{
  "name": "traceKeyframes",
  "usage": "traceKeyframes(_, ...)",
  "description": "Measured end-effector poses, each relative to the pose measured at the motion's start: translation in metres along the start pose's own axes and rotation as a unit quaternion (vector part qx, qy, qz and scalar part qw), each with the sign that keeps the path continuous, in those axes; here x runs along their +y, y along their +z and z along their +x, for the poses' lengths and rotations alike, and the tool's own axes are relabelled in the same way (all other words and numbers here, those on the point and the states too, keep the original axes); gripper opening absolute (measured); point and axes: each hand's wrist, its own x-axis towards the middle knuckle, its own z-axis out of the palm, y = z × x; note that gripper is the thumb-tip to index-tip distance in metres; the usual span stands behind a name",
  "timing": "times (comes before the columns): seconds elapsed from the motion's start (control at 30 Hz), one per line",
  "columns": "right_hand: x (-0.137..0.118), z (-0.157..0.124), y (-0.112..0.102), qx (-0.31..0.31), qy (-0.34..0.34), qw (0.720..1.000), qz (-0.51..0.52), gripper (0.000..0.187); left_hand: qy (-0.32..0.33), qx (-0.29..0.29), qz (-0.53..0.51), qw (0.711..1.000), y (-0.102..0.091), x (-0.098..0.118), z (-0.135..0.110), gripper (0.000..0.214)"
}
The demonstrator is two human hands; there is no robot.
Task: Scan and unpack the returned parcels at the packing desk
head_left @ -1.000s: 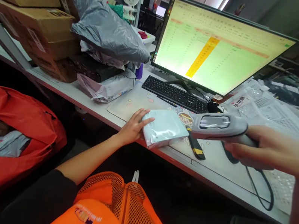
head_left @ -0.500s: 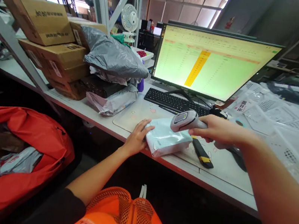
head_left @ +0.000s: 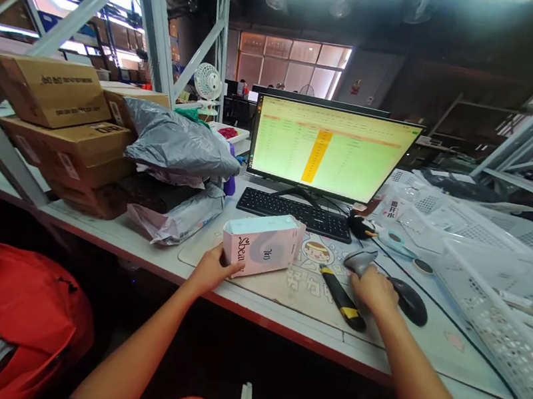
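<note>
My left hand (head_left: 209, 269) grips the near left end of a pale pink packaged box (head_left: 262, 246), tipped up on its edge on the desk mat (head_left: 304, 280). My right hand (head_left: 373, 289) is closed round the handle of a grey barcode scanner (head_left: 361, 260), resting low on the mat. A black and yellow utility knife (head_left: 342, 299) lies just left of that hand. A black mouse (head_left: 409, 301) lies right of it.
A monitor (head_left: 327, 150) with a green spreadsheet and a black keyboard (head_left: 295, 211) stand behind. Cardboard boxes (head_left: 59, 119) and grey mail bags (head_left: 178, 145) pile at the left. White plastic baskets (head_left: 499, 290) fill the right. A red sack (head_left: 11, 307) sits below left.
The scanner has come down from above the package to the mat at the right. The package has been turned up onto its edge, showing a pink printed side. The camera has tilted up.
</note>
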Motion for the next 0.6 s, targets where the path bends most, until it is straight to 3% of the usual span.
traceKeyframes(0.1, -0.013, 0.012, -0.02, 0.064, -0.005, 0.998, 0.011, 0.052, -0.001, -0.002, -0.003, 1.0, -0.002, -0.006, 0.002, 0.058)
traceKeyframes(0.17, -0.029, 0.025, -0.032, 0.146, -0.041, 0.988, 0.039, 0.051, -0.001, -0.002, -0.005, 1.0, -0.001, -0.007, 0.001, 0.057)
traceKeyframes(0.2, -0.039, 0.032, -0.035, 0.153, -0.072, 0.984, 0.05, 0.052, -0.001, 0.0, -0.009, 1.0, -0.001, -0.007, 0.0, 0.057)
traceKeyframes(0.3, -0.073, 0.051, -0.03, 0.041, -0.161, 0.985, 0.055, 0.049, -0.002, 0.021, -0.019, 1.0, -0.002, -0.007, -0.001, 0.055)
traceKeyframes(0.37, -0.092, 0.061, -0.02, -0.021, -0.185, 0.981, 0.048, 0.054, -0.006, 0.035, -0.016, 0.999, -0.003, -0.008, -0.002, 0.055)
traceKeyframes(0.5, -0.112, 0.071, 0.001, -0.011, -0.165, 0.985, 0.059, 0.065, -0.007, 0.041, -0.011, 0.999, -0.004, -0.009, -0.003, 0.057)
traceKeyframes(0.6, -0.117, 0.074, 0.005, -0.033, -0.159, 0.984, 0.079, 0.06, -0.003, 0.04, -0.013, 0.999, -0.004, -0.008, -0.003, 0.056)
